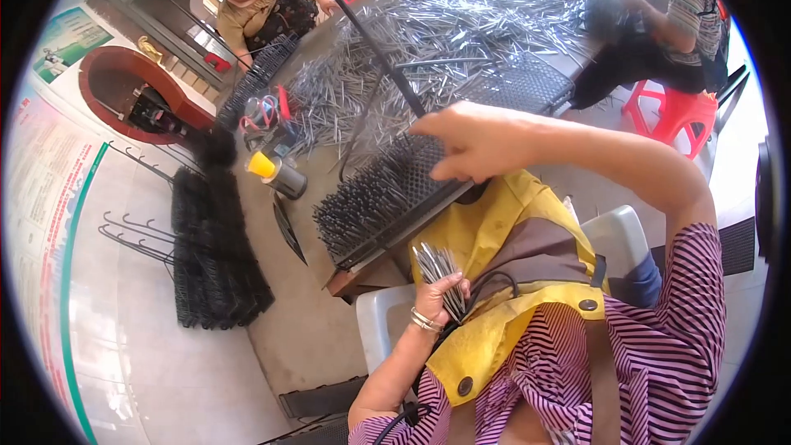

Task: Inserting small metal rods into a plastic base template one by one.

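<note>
Rods (pixel 432 262), slim, straight and silvery grey, are held as a bundle in the left grip (pixel 442 295), which is closed around their lower part. Their upper ends are fanned slightly and directed up and to the left; bright highlights are noted along the lengths. The bundle is located in front of the yellow apron (pixel 503 210), near the rack (pixel 430 166). The rack, dark and perforated, is set at the near edge of the desk (pixel 317 169). Its left part is filled with close-packed standing pins (pixel 358 206), darker than the bundle; open holes are seen toward its right end. The right grip (pixel 486 144) is positioned at that end, fingers bent; whether anything is pinched there cannot be told. A loose heap (pixel 461 25) of similar silvery pieces is spread across the desk behind the rack.
</note>
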Action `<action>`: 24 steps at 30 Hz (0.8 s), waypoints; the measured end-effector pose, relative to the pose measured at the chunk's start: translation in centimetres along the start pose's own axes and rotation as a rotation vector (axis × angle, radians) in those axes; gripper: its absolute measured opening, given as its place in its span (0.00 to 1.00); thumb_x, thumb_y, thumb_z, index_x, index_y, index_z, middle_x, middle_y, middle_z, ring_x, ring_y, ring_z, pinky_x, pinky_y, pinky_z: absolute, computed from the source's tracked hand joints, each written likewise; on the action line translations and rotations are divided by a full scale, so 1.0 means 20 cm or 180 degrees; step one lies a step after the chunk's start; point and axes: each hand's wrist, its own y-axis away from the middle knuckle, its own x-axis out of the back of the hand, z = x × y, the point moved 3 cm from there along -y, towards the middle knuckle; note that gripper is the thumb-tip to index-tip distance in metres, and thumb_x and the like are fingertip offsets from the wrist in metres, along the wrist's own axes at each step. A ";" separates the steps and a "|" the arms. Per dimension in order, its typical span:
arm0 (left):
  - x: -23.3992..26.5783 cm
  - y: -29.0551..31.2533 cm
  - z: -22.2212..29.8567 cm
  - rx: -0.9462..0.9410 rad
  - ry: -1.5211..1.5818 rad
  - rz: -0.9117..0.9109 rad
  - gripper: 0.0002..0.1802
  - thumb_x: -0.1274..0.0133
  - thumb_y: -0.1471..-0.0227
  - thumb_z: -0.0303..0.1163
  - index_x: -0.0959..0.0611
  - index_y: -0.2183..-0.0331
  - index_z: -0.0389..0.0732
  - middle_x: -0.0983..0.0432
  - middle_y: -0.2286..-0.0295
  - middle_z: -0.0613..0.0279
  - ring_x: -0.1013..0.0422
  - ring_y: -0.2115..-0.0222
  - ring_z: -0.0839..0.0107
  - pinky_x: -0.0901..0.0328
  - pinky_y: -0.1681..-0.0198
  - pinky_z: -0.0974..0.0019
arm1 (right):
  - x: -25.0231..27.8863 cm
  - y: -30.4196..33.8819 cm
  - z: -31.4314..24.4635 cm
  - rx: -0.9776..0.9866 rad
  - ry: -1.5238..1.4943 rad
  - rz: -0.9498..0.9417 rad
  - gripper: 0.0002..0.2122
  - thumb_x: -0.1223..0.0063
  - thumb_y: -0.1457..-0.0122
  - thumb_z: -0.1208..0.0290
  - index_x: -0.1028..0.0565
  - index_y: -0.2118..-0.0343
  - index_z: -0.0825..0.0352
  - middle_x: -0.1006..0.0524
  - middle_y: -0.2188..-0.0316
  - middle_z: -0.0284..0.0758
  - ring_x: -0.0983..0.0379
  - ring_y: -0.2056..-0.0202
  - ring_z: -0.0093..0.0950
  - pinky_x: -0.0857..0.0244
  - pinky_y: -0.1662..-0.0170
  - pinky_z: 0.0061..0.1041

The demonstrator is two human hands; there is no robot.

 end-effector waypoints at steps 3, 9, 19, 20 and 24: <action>0.00 0.01 0.00 -0.0053 0.0006 0.0007 0.10 0.49 0.60 0.20 0.29 0.70 0.35 0.32 0.80 0.60 0.33 0.78 0.67 0.34 0.78 0.66 | -0.06 0.05 0.04 0.0302 0.0499 -0.0023 0.26 0.48 0.54 0.72 0.41 0.53 0.78 0.27 0.83 0.43 0.28 0.80 0.30 0.36 0.76 0.25; -0.02 0.01 0.01 -0.0099 0.0033 -0.0009 0.09 0.48 0.60 0.20 0.29 0.71 0.35 0.32 0.80 0.60 0.33 0.79 0.68 0.35 0.78 0.67 | -0.07 0.01 -0.08 0.0719 0.0578 0.0202 0.25 0.47 0.55 0.72 0.40 0.54 0.79 0.28 0.82 0.46 0.28 0.78 0.36 0.36 0.74 0.28; -0.04 0.00 0.01 -0.0168 -0.0081 -0.0017 0.09 0.48 0.59 0.21 0.29 0.71 0.35 0.32 0.80 0.60 0.33 0.80 0.69 0.35 0.78 0.68 | 0.06 -0.37 -0.21 0.0512 -0.0154 0.0745 0.16 0.50 0.54 0.71 0.36 0.64 0.77 0.29 0.86 0.41 0.29 0.83 0.31 0.35 0.79 0.28; -0.03 0.01 0.01 -0.0112 -0.0045 -0.0034 0.09 0.48 0.59 0.21 0.29 0.71 0.34 0.32 0.80 0.60 0.33 0.80 0.69 0.35 0.78 0.68 | 0.03 -0.35 -0.19 0.0531 -0.0058 0.0680 0.13 0.51 0.55 0.71 0.34 0.71 0.78 0.29 0.87 0.41 0.29 0.85 0.30 0.35 0.81 0.27; -0.02 0.02 0.01 -0.0173 -0.0091 0.0013 0.08 0.48 0.60 0.21 0.28 0.72 0.33 0.31 0.79 0.59 0.33 0.80 0.69 0.35 0.78 0.68 | -0.16 -0.20 0.12 0.0312 0.0203 0.0101 0.18 0.50 0.55 0.71 0.36 0.63 0.79 0.29 0.87 0.40 0.30 0.86 0.27 0.36 0.83 0.25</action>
